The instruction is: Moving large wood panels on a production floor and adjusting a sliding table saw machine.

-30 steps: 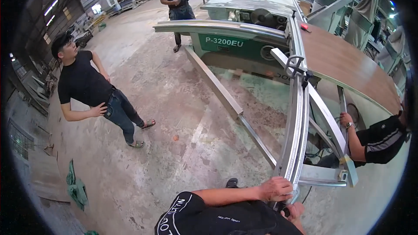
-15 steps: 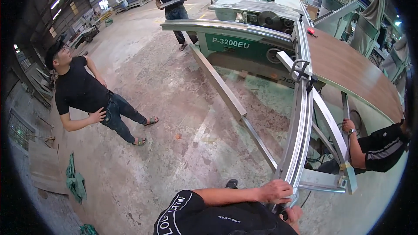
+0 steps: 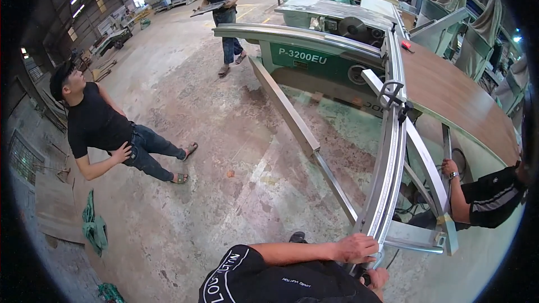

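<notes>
A long silver aluminium rail (image 3: 387, 151) of a sliding table saw runs from its far body to me. My left hand (image 3: 357, 248) is curled over the rail's near end, fingers bent down on its edge. Just below, my right hand (image 3: 377, 276) is closed around a black handle (image 3: 366, 279) at the rail end; most of this handle is hidden. A black clamp-like fitting (image 3: 393, 95) sits farther along the rail. The green saw body (image 3: 297, 56) stands beyond, and a support arm (image 3: 289, 112) slants from it toward the rail's near end.
On the left, a person in black (image 3: 101, 118) stands, hand on hip. A second person (image 3: 224, 17) at the back carries a flat piece. At right, a person's hand (image 3: 450, 167) grips a bar beneath the brown panel (image 3: 449, 90). Green cloth (image 3: 94, 227) lies on the floor.
The person at the back has stepped, with legs now apart and the flat piece lower. The view has shifted slightly. Both my hands stay at the rail end.
</notes>
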`<state>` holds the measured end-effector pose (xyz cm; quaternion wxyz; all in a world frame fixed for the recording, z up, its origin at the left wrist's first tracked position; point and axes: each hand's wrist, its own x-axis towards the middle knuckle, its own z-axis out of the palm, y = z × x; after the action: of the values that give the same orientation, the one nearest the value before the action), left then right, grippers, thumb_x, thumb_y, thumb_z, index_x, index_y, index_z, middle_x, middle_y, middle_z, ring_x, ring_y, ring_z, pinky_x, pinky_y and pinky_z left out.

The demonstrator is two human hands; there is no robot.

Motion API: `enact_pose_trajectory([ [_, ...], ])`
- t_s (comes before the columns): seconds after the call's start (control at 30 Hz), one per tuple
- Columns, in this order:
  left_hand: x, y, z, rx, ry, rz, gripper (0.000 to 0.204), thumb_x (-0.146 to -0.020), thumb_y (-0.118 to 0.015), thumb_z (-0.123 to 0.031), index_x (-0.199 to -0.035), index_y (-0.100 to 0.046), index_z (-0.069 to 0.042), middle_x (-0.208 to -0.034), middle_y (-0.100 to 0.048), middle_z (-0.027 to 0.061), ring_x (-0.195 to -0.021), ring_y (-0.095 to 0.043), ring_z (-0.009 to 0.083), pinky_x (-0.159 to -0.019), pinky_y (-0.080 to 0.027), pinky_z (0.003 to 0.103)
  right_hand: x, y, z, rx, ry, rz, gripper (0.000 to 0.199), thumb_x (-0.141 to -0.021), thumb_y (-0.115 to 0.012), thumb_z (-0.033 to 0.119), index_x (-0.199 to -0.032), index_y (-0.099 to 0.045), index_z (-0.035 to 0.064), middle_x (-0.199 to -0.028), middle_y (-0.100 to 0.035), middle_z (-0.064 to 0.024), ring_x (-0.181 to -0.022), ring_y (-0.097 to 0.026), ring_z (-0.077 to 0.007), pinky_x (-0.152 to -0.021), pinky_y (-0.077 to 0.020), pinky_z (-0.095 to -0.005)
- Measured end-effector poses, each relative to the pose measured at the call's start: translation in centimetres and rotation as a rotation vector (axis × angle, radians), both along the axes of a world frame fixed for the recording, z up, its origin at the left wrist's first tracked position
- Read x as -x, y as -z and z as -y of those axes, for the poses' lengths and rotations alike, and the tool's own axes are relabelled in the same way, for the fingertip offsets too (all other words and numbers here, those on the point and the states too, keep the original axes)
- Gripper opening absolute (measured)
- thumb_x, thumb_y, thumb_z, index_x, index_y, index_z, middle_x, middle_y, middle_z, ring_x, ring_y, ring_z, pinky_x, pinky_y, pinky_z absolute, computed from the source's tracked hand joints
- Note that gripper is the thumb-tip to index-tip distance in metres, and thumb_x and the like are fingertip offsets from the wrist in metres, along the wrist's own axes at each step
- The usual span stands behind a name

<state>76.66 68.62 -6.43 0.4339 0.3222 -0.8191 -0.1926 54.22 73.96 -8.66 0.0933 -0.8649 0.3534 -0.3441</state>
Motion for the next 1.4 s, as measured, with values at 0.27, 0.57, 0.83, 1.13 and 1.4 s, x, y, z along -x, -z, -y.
enact_pose_trajectory([
  [0.27,-0.2,0.6,0.9,0.000,0.008,0.003,0.031,-0.081,-0.064,-0.031,-0.092,-0.054,-0.004,-0.087,-0.058,0.0111,-0.080,-0.059,0.0295,-0.070,-0.048,0.038,-0.8,-0.2,0.7,0.002,0.024,0.021,0.046,-0.078,-0.062,0.049,-0.063,-0.056,0.0064,-0.049,-0.038,-0.0064,-0.043,-0.041,-0.0253,-0.045,-0.0261,-0.0381],
  [0.57,0.0,-0.1,1.0,-0.007,0.029,-0.009,0.030,-0.079,-0.064,-0.027,-0.092,-0.051,-0.003,-0.086,-0.055,0.0118,-0.082,-0.057,0.0299,-0.069,-0.047,0.040,0.0,1.1,1.0,0.050,0.023,0.058,0.046,-0.079,-0.062,0.050,-0.063,-0.055,0.0066,-0.049,-0.035,-0.0056,-0.042,-0.039,-0.0244,-0.044,-0.0234,-0.0382],
  [0.83,1.0,0.8,-0.2,0.013,0.020,-0.080,0.027,-0.071,-0.069,-0.023,-0.087,-0.055,-0.006,-0.081,-0.057,0.0108,-0.074,-0.058,0.0311,-0.064,-0.047,0.042,1.5,0.5,-1.3,-0.018,-0.003,-0.064,0.029,-0.068,-0.069,0.034,-0.074,-0.059,0.0073,-0.060,-0.045,-0.0094,-0.053,-0.046,-0.0289,-0.049,-0.0311,-0.0411],
  [1.13,-0.7,0.3,1.4,-0.038,-0.045,-0.066,0.030,-0.069,-0.075,-0.024,-0.092,-0.064,-0.008,-0.079,-0.063,0.0075,-0.069,-0.063,0.0263,-0.062,-0.051,0.036,0.8,-1.2,1.6,-0.048,-0.014,-0.098,0.026,-0.066,-0.070,0.033,-0.072,-0.059,0.0100,-0.058,-0.043,-0.0073,-0.050,-0.045,-0.0264,-0.047,-0.0336,-0.0387],
  [1.4,-3.9,0.8,1.7,-0.204,-0.026,-0.020,0.030,-0.066,-0.078,-0.017,-0.093,-0.069,-0.009,-0.091,-0.069,0.0085,-0.082,-0.068,0.0238,-0.071,-0.054,0.033,1.2,-2.7,3.0,-0.100,0.001,-0.094,0.029,-0.066,-0.070,0.035,-0.073,-0.058,0.0095,-0.061,-0.041,-0.0045,-0.052,-0.044,-0.0228,-0.047,-0.0322,-0.0356],
])
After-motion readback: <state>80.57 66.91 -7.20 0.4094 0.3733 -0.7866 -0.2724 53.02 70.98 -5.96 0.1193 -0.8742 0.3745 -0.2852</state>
